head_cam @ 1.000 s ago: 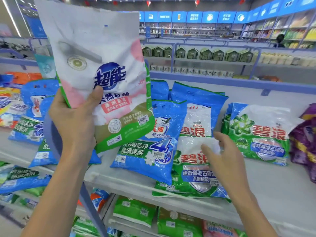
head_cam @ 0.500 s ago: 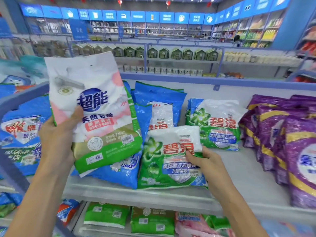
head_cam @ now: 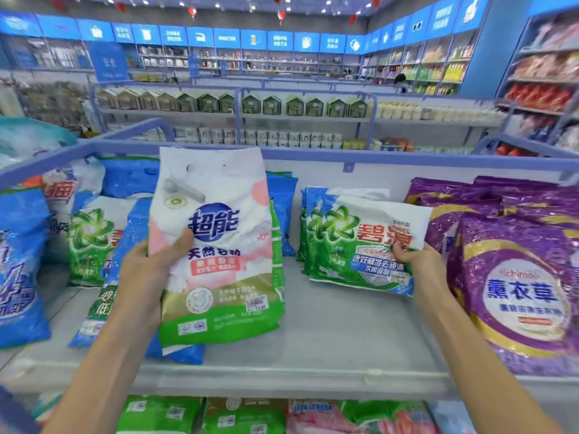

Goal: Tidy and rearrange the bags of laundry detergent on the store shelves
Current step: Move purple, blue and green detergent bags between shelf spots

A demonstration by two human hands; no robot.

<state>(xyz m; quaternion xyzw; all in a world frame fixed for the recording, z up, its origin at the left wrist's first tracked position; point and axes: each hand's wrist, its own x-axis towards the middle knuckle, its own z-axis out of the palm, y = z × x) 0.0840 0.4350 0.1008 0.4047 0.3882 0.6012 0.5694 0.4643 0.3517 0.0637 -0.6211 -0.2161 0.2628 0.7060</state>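
Head view: left hand grips a white bag upright over the shelf, right hand pinches a green bag onto its stack, so I'd call it half done, with jumbled blue bags beyond the left hand unsorted.

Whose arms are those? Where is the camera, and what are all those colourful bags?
There is no machine here, just a person tidying a shop shelf. The camera sits on the person's head, so you see their own arms reaching out. The left hand holds up a white, pink and green detergent bag. The right hand grips the edge of a green and white detergent bag, which sits in front of others like it on the grey shelf. Purple bags stand to the right and blue bags to the left.
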